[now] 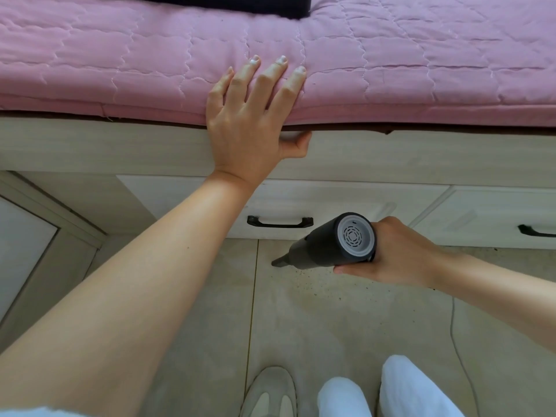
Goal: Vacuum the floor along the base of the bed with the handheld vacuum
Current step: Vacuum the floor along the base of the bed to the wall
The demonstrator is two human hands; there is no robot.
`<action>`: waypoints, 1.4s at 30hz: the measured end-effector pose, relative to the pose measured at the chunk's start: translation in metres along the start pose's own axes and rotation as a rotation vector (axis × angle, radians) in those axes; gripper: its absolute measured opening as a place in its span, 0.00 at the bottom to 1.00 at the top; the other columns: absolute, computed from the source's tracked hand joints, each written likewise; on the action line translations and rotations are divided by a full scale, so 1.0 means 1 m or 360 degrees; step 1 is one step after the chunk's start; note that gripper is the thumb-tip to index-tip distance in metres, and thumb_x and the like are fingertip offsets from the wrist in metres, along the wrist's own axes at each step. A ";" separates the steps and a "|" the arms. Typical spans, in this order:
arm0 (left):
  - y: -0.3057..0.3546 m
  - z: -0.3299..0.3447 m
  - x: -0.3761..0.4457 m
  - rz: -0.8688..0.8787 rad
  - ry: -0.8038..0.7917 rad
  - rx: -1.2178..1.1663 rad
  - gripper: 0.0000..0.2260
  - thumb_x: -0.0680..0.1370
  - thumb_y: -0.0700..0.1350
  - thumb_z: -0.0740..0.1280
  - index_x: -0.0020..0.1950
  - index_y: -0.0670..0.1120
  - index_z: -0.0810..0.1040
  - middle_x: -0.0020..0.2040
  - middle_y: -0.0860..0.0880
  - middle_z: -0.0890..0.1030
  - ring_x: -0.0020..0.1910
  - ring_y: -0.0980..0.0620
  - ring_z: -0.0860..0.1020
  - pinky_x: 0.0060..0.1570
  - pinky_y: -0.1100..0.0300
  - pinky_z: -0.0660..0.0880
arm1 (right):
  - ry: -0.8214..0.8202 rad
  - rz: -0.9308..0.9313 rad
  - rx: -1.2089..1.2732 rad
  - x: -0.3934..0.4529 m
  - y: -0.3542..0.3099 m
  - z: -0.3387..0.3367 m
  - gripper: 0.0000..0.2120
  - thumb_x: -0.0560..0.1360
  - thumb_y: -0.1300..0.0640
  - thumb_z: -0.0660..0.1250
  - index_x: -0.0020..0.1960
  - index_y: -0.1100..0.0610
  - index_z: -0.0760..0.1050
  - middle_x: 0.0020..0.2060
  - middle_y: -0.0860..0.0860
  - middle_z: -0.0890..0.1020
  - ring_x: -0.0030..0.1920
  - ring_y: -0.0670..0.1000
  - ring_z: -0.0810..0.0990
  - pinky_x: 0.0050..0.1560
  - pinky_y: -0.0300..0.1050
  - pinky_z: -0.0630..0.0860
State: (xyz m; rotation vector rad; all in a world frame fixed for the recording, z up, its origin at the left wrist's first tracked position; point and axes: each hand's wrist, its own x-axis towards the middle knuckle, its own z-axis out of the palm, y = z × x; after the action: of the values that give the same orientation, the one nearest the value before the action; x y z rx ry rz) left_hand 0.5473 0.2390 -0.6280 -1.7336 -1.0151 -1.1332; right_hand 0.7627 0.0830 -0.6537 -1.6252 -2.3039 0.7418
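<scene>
A bed with a pink quilted cover [391,70] and a pale wooden base [120,145] fills the upper half of the view. My left hand [249,115] rests flat on the cover's edge, fingers straight, thumb against the wooden rail. My right hand [394,254] grips a dark grey handheld vacuum [328,245] with a light grey vented rear cap. Its narrow nozzle points down and left, with the tip close to the tiled floor [316,320] just in front of the bed's drawer. Dark crumbs dot the tile beneath and to the right of the vacuum.
Two white drawers with black handles [279,222] [537,231] line the bed base. A black object [240,6] lies on the bed at the top. A thin white cable [457,341] trails over the floor at right. My slipper [270,392] and white trouser legs are at the bottom.
</scene>
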 end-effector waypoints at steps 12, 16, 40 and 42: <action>0.000 0.000 0.001 0.0013 0.0009 0.0014 0.29 0.73 0.69 0.63 0.65 0.52 0.81 0.62 0.50 0.82 0.61 0.44 0.81 0.60 0.46 0.75 | -0.0180 -0.0035 0.0143 -0.014 -0.004 -0.011 0.14 0.63 0.43 0.76 0.37 0.34 0.70 0.34 0.29 0.78 0.38 0.35 0.78 0.38 0.29 0.71; 0.000 0.000 0.001 0.0014 0.0010 0.0018 0.29 0.74 0.69 0.62 0.65 0.52 0.81 0.62 0.51 0.82 0.61 0.44 0.81 0.60 0.47 0.75 | -0.0164 -0.0036 0.0124 -0.015 -0.006 -0.012 0.14 0.64 0.43 0.75 0.36 0.34 0.69 0.33 0.28 0.77 0.37 0.35 0.77 0.37 0.29 0.70; 0.019 -0.007 0.013 -0.0020 -0.0179 0.0001 0.31 0.70 0.66 0.68 0.67 0.50 0.79 0.65 0.48 0.80 0.63 0.38 0.79 0.62 0.34 0.71 | -0.0107 0.0025 0.0074 -0.023 0.005 -0.022 0.12 0.64 0.40 0.74 0.37 0.34 0.70 0.32 0.31 0.78 0.38 0.36 0.77 0.37 0.29 0.70; 0.022 -0.005 0.016 0.0006 -0.0186 -0.0011 0.31 0.69 0.66 0.68 0.67 0.50 0.79 0.66 0.49 0.80 0.63 0.38 0.79 0.62 0.34 0.72 | -0.0076 0.0052 0.0092 -0.023 0.009 -0.024 0.12 0.64 0.40 0.74 0.37 0.34 0.69 0.32 0.30 0.77 0.38 0.36 0.77 0.36 0.29 0.70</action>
State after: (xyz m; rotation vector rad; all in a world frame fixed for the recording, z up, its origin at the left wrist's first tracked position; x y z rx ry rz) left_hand 0.5705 0.2293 -0.6161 -1.8241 -1.0791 -1.0443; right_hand 0.7893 0.0703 -0.6353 -1.6406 -2.2710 0.8559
